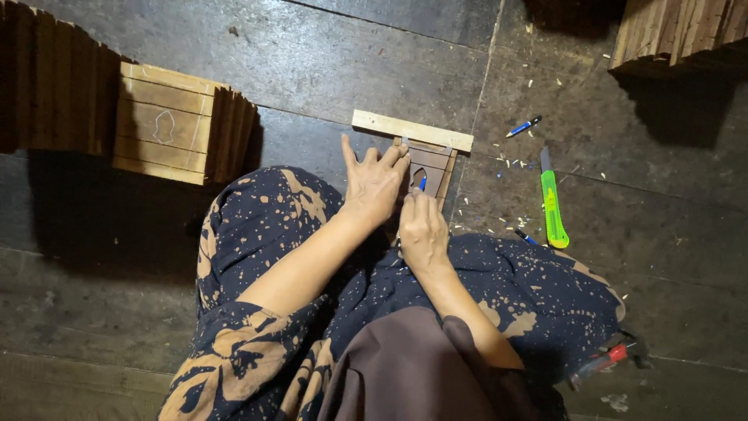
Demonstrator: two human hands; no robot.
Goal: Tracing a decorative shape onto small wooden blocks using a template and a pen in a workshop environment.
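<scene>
wooden panel (pixel 433 165) lies under the flat, open left hand (pixel 375 184); the right hand (pixel 421 228) grips a blue pen (pixel 422 183).

Dark plank floor (pixel 327 54): green knife (pixel 553 204), blue pen (pixel 523 126), wood stack (pixel 175 125).

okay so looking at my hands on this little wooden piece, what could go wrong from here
The left hand presses the small wooden piece flat right beside the blue pen in the right hand; a slip could spoil the traced outline. The green utility knife lies loose beside your knee and could get knocked.
</scene>
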